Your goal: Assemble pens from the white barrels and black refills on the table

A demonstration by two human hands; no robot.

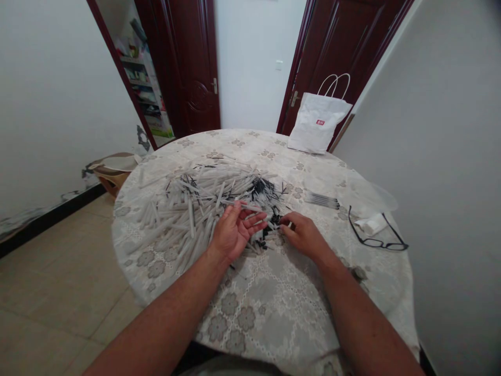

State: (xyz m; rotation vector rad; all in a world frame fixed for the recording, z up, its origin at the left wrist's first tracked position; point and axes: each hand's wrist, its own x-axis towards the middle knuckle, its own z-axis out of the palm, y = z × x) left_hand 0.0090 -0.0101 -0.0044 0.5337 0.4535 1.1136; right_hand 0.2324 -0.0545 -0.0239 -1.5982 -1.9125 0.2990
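Note:
A big heap of white pen barrels (195, 203) mixed with small black pen parts (266, 190) covers the middle of a round table (274, 313). My left hand (235, 230) rests at the heap's near edge, palm half up, fingers spread and touching the barrels. My right hand (303, 232) lies just to the right, fingers curled down onto the small black parts (274, 224); I cannot tell if it pinches one. A short row of dark finished pens (321, 199) lies apart, beyond the right hand.
Black-framed glasses (378, 235) and a crumpled white tissue (370, 223) lie at the table's right side. A white paper bag (319, 122) stands at the far edge. Two dark red doors, white walls, a basket (111, 175) on the tiled floor at left.

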